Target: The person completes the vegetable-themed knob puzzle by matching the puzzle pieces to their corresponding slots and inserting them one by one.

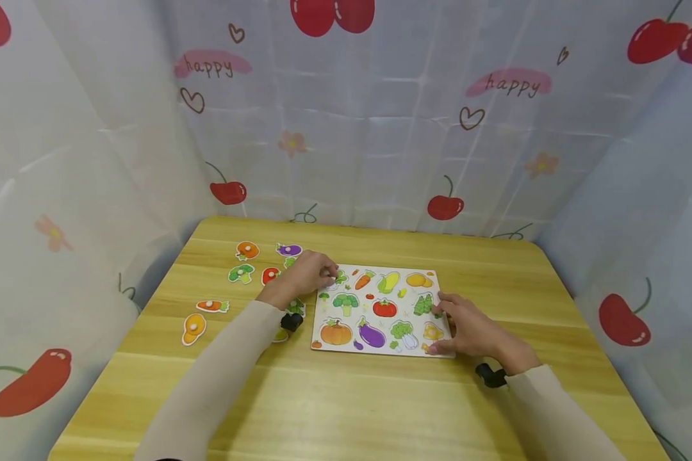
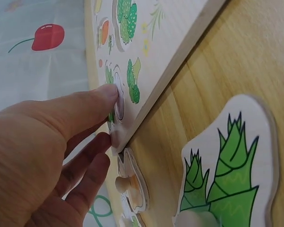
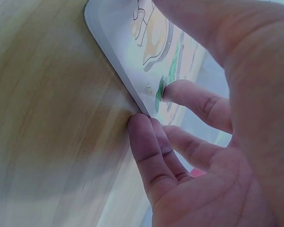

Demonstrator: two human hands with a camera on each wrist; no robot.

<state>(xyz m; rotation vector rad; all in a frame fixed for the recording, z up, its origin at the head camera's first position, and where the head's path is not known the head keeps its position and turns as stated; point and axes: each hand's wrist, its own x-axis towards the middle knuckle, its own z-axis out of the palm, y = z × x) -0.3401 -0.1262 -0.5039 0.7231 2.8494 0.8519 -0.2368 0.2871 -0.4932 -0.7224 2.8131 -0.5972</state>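
Observation:
A white wooden vegetable puzzle board (image 1: 325, 310) lies on the table, printed with carrot, corn, tomato, eggplant and other pictures. At its far left corner my left hand (image 1: 305, 275) pinches a white-and-purple turnip piece (image 2: 119, 103) between thumb and fingers, against the matching picture. The thumb hides part of that piece, and its knob is not visible. My right hand (image 1: 469, 326) rests along the board's right edge, thumb on the near corner. In the right wrist view, two fingertips (image 3: 141, 124) touch the side of the board and another finger lies on its printed face.
Loose knobbed pieces are spread left of the board: a pumpkin (image 1: 247, 250), an eggplant (image 1: 289, 250), a broccoli (image 1: 241, 274), a carrot (image 1: 212, 306), an orange-yellow piece (image 1: 194, 329) and others partly behind the left arm. A bamboo-shoot piece (image 2: 232, 189) lies nearest the left wrist. Printed curtains surround the table.

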